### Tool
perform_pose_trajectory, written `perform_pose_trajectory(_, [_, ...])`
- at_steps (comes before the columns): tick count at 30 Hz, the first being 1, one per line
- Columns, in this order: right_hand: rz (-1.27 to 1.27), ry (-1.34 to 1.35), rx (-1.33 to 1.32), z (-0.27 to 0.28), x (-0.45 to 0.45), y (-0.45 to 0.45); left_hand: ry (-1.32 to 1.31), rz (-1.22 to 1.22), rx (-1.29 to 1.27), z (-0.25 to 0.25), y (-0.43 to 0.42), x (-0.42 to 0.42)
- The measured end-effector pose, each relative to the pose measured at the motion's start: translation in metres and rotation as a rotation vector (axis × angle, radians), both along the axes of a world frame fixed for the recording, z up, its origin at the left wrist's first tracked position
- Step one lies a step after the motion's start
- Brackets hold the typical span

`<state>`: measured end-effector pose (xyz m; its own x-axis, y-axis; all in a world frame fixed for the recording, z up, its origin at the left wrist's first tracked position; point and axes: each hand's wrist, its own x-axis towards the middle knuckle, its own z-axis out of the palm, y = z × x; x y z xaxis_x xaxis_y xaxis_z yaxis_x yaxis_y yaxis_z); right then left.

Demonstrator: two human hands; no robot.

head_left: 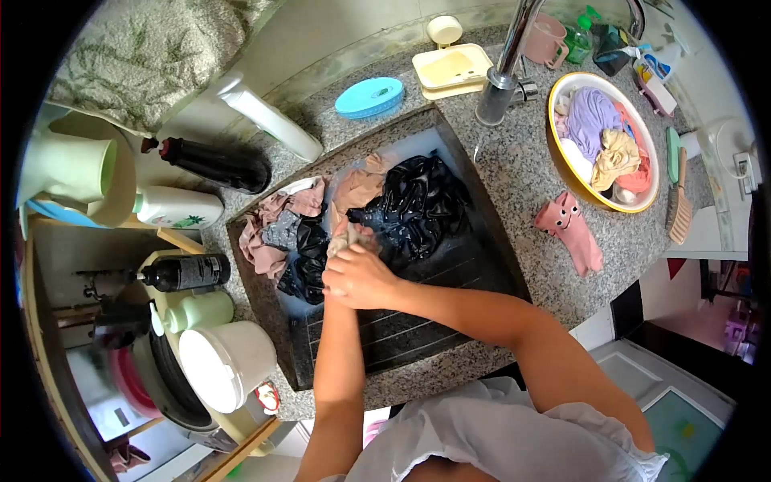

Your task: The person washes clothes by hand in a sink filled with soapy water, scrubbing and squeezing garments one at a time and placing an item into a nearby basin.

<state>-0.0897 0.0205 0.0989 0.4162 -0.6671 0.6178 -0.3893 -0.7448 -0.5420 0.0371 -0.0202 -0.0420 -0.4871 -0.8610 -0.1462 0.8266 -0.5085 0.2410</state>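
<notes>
Right hand (pixel 361 277) pressed over left hand (pixel 366 234), pale cloth (pixel 344 241) bunched between them in sink (pixel 502 255); judged partway: black garment (pixel 422 205) left there, mixed clothes (pixel 590 120) set aside in basin (pixel 561 173).

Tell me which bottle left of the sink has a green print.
The white bottle between the glossy dark bottle and the black pump bottle; only it shows one.
</notes>
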Motion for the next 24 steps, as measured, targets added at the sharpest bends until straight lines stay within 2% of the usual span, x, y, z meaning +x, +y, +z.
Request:
perform_pose_trajectory(1, [0.0, -0.004, 0.002, -0.008, 0.0, -0.004, 0.065, -0.033, -0.142, -0.03, -0.004, 0.006])
perform_pose_trajectory(2, [-0.074, -0.006, -0.008, -0.018, -0.004, -0.015, 0.062, -0.029, -0.141, -0.011, -0.001, -0.001])
perform_pose_trajectory(5, [-0.271, 0.033, 0.077, -0.037, -0.022, -0.051, -0.386, 0.08, 0.207, 0.066, 0.015, -0.039])
perform_pose_trajectory(7, [-0.358, 0.138, 0.244, -0.047, -0.038, -0.064, -0.414, 0.095, 0.39, 0.098, 0.008, -0.052])
perform_pose_trajectory(8, [-0.38, 0.164, 0.218, -0.053, -0.049, -0.07, -0.41, 0.099, 0.391, 0.102, 0.007, -0.054])
perform_pose_trajectory(10, [-0.39, 0.193, 0.192, -0.064, -0.06, -0.071, -0.616, 0.144, 0.307, 0.105, 0.008, -0.055])
perform_pose_trajectory(11, [-0.409, 0.264, 0.239, -0.067, -0.063, -0.071, -0.613, 0.147, 0.307, 0.101, 0.008, -0.057])
perform_pose_trajectory(13, [-0.364, 0.417, 0.295, -0.076, -0.064, -0.063, -1.329, 0.201, 0.053, 0.072, 0.01, -0.058])
perform_pose_trajectory(14, [-0.284, 0.434, 0.201, -0.084, -0.064, -0.055, -1.868, 0.388, -0.418, 0.025, 0.01, -0.051])
perform_pose_trajectory(15, [-0.205, 0.448, 0.108, -0.093, -0.066, -0.05, -1.995, 0.352, -0.643, 0.03, 0.014, -0.051])
perform_pose_trajectory(17, [-0.15, 0.446, 0.051, -0.115, -0.073, -0.053, -2.071, 0.007, -0.653, 0.038, 0.018, -0.048])
perform_pose_trajectory(18, [-0.132, 0.452, 0.245, -0.126, -0.076, -0.061, -2.074, 0.002, -0.656, 0.035, 0.014, -0.041])
perform_pose_trajectory(19, [-0.117, 0.456, 0.428, -0.121, -0.078, -0.071, -1.931, -0.247, -0.415, 0.033, 0.0, -0.034])
perform_pose_trajectory(20, [-0.265, 0.577, 0.568, -0.116, -0.073, -0.077, -1.759, -0.478, -0.18, 0.03, -0.009, -0.029])
perform_pose_trajectory(21, [-0.269, 0.572, 0.569, -0.112, -0.065, -0.08, -1.376, -0.283, 0.067, 0.026, -0.006, -0.025])
perform_pose_trajectory(23, [-0.06, 0.669, 0.724, -0.073, -0.049, -0.084, -0.981, -0.023, 0.362, 0.081, -0.002, -0.041])
perform_pose_trajectory(24, [-0.019, 0.486, 0.551, -0.059, -0.039, -0.075, -0.81, -0.045, 0.335, 0.085, -0.003, -0.036])
